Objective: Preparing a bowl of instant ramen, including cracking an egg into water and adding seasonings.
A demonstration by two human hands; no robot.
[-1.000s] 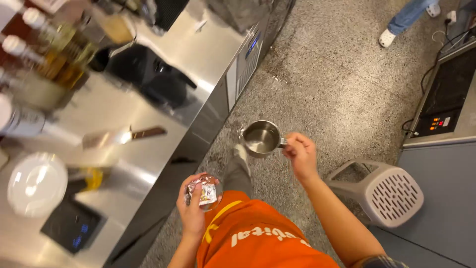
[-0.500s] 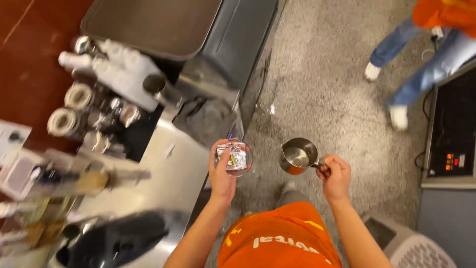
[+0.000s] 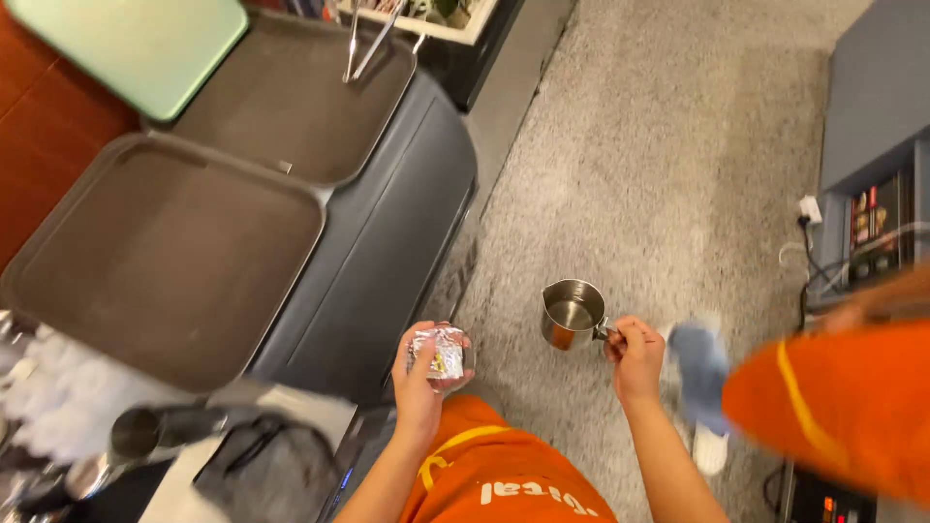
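Your left hand [image 3: 418, 373] grasps a foil-covered glass [image 3: 441, 353] in its fingers; your right hand [image 3: 635, 356] is clenched on the handle of a steel jug [image 3: 572, 315]

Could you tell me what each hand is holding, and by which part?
Left hand: a small glass, gripped around its side. Right hand: a steel pitcher, by its handle.

Left hand [image 3: 422, 373] and right hand [image 3: 635, 353] raised, both grips closed.
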